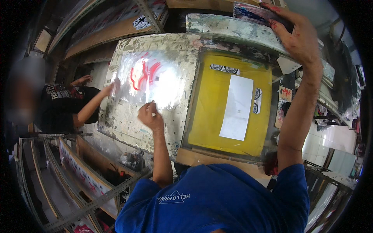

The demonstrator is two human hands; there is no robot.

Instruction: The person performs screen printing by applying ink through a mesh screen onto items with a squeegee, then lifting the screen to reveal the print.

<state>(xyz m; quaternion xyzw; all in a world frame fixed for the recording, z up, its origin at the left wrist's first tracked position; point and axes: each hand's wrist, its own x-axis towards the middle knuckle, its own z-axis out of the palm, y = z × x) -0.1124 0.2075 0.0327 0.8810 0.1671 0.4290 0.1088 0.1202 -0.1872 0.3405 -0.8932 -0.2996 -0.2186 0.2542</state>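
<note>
A clear plastic sheet (124, 77) with red ink strokes lies on a paint-flecked pale board (128, 124), glaring under the light. At its near edge, my left hand (150, 117) is closed in a pinch on the sheet. Another person's hand (115, 87) is at the sheet's left edge. Far right, my right hand (297, 37), its fingertips stained red, is closed over a dark, ink-smeared bar (248, 11); part of the bar is hidden by the hand. Between my arms lies a yellow printing screen (208, 105) in a dark frame, with a white paper strip (237, 106) on it.
Two small printed pieces (225, 69) lie on the screen around the paper. A paint-crusted beam (217, 26) runs along the far side. Metal racks (93, 194) with boards stand at the near left, and more shelving (112, 39) at the far left. The other person stands left.
</note>
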